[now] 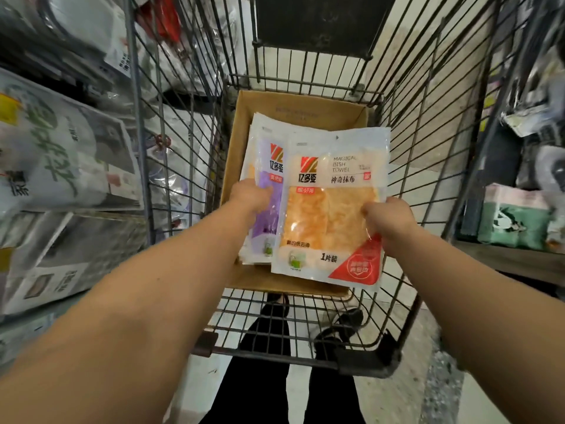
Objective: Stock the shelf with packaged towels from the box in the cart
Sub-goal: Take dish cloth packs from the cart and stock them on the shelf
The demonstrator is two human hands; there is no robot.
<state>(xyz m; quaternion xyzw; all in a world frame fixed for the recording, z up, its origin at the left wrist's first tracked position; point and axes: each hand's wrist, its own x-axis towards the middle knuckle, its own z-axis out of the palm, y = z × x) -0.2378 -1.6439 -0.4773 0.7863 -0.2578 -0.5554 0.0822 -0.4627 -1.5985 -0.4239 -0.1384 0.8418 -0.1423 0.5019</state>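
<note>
An open cardboard box [301, 110] sits in the wire cart [305, 319]. Above the box I hold packaged dish towels. My right hand [388, 220] grips the right edge of an orange towel pack [328, 209], which lies on top. My left hand [250, 195] grips a stack of packs with a purple towel pack [269, 191] showing at its front. The orange pack overlaps the purple one and hides its right half. What lies deeper in the box is hidden by the packs.
A shelf at the left holds large white packaged goods [61, 154]. Another shelf at the right carries a green pack [513, 221] and hanging items. The cart's wire sides rise on both flanks. My dark trousers and shoes show below the cart.
</note>
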